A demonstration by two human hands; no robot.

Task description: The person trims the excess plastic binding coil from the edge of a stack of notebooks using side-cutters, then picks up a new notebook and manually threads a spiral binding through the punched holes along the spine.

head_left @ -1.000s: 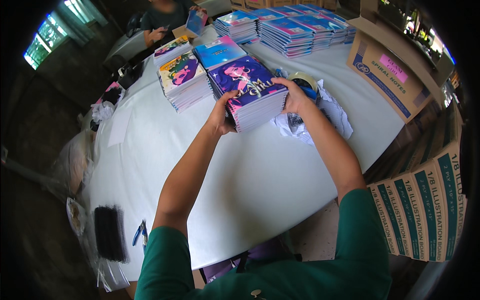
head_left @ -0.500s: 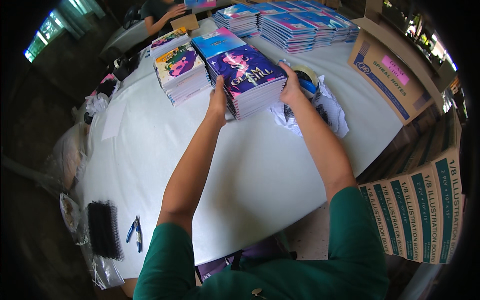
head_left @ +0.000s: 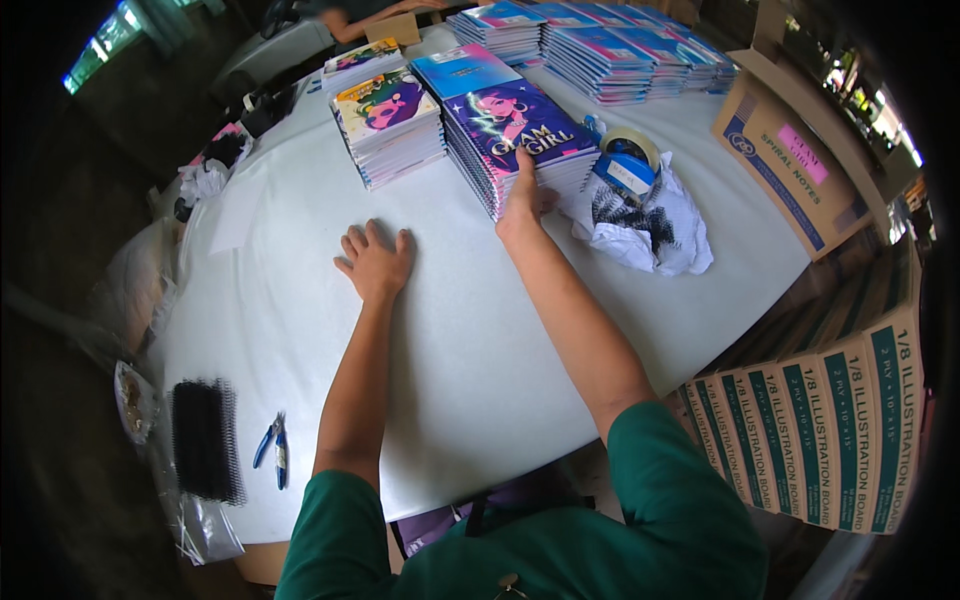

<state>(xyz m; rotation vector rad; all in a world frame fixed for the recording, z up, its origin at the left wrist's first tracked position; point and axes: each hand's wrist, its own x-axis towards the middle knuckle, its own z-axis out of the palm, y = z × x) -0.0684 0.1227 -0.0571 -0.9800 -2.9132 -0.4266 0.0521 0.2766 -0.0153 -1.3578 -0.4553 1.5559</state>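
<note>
A tall stack of spiral notebooks (head_left: 505,118) with shiny purple covers stands toward the far middle of the table. My right hand (head_left: 524,196) is at its near end, the thumb over the top cover's edge and the other fingers partly hidden against the pages. My left hand (head_left: 376,263) lies palm down on the white table cover (head_left: 450,350), fingers spread, holding nothing. Left of the purple stack is another notebook stack (head_left: 385,120) with yellow and white covers. Blue-pink notebooks (head_left: 462,68) sit just behind the purple ones.
Crumpled white paper (head_left: 685,225) with black coils and a tape roll (head_left: 634,147) lie to the right. Blue-handled cutters (head_left: 279,450) and black binding coils (head_left: 203,440) lie near left. Cartons (head_left: 780,160) stand beyond the right edge. Across the table is another person's arm (head_left: 375,20).
My left hand has left the purple stack and come down onto the table nearer me. My right hand has shifted from the stack's right side to its near end.
</note>
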